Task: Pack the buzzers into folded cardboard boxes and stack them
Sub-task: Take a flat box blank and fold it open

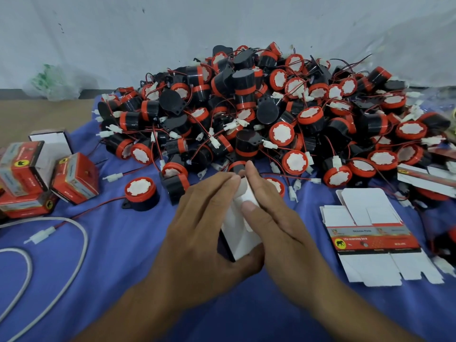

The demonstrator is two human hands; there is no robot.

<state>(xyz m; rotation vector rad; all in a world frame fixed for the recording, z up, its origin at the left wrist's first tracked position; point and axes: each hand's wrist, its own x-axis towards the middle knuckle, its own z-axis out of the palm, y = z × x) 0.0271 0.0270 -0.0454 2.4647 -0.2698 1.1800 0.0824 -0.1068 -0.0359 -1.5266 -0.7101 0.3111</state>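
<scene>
Both hands hold one small cardboard box (243, 239) at the middle of the blue cloth, its white inside facing up. My left hand (204, 223) wraps its left side and bottom. My right hand (269, 218) lies over its right side, thumb pressing on a white flap. A big heap of black-and-red buzzers (271, 114) with red wires and white plugs fills the back. One loose buzzer (140, 193) stands to the left of my hands. Packed red boxes (71, 178) sit in a cluster at the far left.
Flat unfolded box blanks (375, 238) lie at the right, with more stacked behind them (427, 178). A white cable (79, 243) loops across the cloth at the lower left. A crumpled plastic bag (54, 82) sits by the wall at the back left.
</scene>
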